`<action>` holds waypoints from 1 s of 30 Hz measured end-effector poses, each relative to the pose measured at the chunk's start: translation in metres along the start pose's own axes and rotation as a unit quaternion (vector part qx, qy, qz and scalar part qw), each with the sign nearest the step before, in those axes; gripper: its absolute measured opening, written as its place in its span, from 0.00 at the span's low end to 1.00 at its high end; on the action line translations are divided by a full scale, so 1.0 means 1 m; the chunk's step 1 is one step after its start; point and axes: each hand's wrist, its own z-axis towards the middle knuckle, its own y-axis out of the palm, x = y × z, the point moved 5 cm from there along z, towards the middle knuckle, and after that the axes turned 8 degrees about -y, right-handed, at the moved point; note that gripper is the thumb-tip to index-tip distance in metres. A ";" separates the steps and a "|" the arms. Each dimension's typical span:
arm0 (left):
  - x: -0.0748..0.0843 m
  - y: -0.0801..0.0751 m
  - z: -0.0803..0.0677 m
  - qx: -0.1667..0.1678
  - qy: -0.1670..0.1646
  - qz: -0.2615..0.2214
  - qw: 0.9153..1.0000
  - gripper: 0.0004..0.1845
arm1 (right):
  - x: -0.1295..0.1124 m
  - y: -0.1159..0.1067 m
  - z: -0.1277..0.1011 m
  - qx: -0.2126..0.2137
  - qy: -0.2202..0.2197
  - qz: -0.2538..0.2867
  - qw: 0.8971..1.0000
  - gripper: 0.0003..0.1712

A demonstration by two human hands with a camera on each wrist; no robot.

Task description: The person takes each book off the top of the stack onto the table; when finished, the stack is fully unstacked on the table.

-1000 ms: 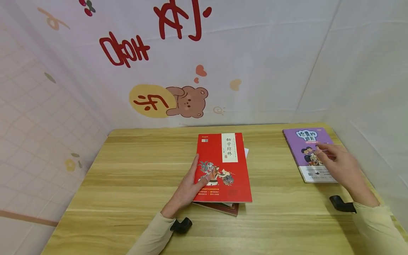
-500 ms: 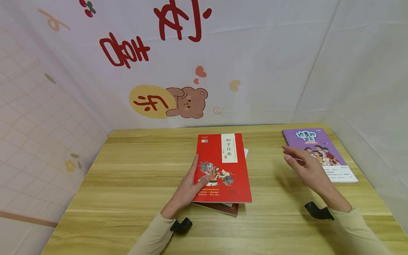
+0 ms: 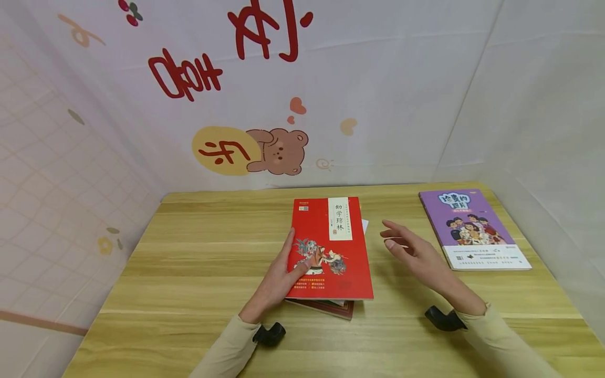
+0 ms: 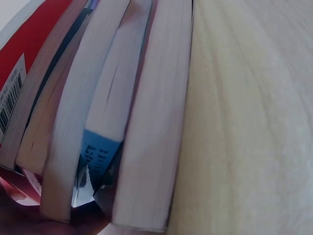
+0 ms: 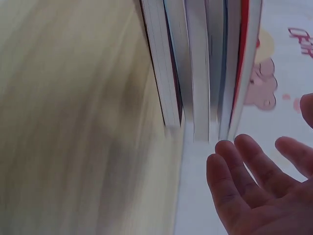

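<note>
The red book [image 3: 331, 247] hides all but edges of the books [image 3: 342, 308] beneath.

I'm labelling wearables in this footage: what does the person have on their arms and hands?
Both arms wear long, pale beige sleeves ending at the wrists. The left hand and right hand are bare: no gloves, rings or watch can be seen. A small, black, rounded device is worn on the underside of each wrist, at the left cuff and at the right cuff. No cables show.

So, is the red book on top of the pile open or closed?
Closed. The red book lies flat, front cover up, on the stack; the left hand rests on its left edge, and no pages show.
</note>
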 end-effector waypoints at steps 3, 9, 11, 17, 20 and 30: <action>-0.001 0.000 0.001 0.002 -0.004 -0.014 1.000 0.50 | -0.004 0.011 0.004 -0.020 0.007 0.015 1.000 0.32; -0.004 -0.001 0.002 0.005 -0.015 -0.061 0.998 0.53 | -0.011 0.029 0.012 -0.036 0.001 0.048 0.998 0.35; -0.005 -0.001 0.002 0.006 -0.024 -0.062 0.998 0.52 | -0.012 0.034 0.015 -0.036 0.001 0.050 0.998 0.36; -0.007 0.001 0.001 -0.001 -0.044 -0.051 0.998 0.51 | -0.013 0.047 0.021 -0.035 0.016 0.050 0.998 0.36; -0.007 0.001 0.001 -0.008 -0.044 -0.051 0.998 0.51 | -0.012 0.052 0.022 -0.039 0.021 0.056 0.997 0.38; -0.006 0.000 0.001 -0.025 -0.038 -0.057 0.997 0.49 | -0.013 0.059 0.025 -0.044 0.029 0.073 0.996 0.42</action>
